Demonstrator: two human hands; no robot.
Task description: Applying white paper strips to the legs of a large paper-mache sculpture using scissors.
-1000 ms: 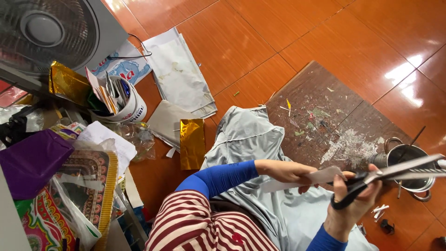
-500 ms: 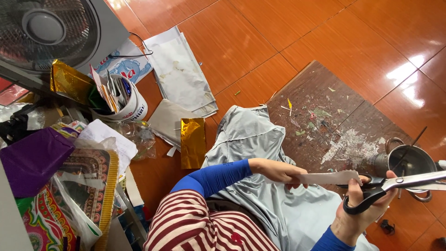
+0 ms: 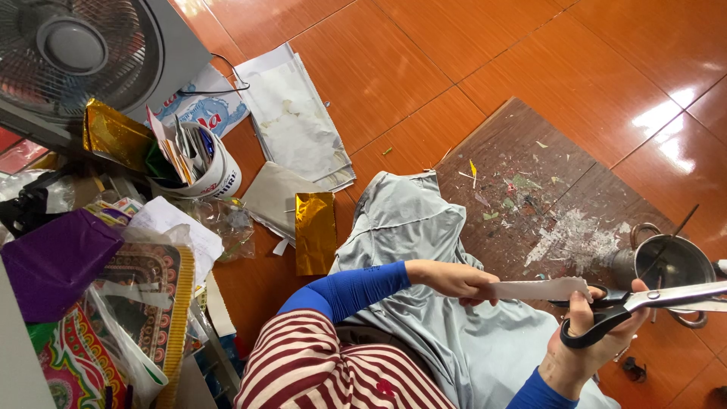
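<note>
Both your hands are busy over the grey cloth (image 3: 424,250) on your lap. Your left hand (image 3: 454,279) pinches one end of a white paper strip (image 3: 541,288), fingers closed on it. Your right hand (image 3: 587,333) grips black-handled scissors (image 3: 644,303), blades nearly shut at the strip's other end, near the metal pot (image 3: 670,261).

Your scissors (image 3: 644,307) have black handles and silvery blades, and the paper strip (image 3: 541,288) you hold is off-white. Your sleeves (image 3: 348,290) are bright blue over red-and-white striped cloth (image 3: 318,371) (the stripes run wide). A pale grey cloth (image 3: 424,227) covers your lap. The floor (image 3: 424,53) is glossy orange tile; the board (image 3: 522,174) is dark brown, flecked white. Gold foil (image 3: 315,232) lies beside the grey cloth.
</note>
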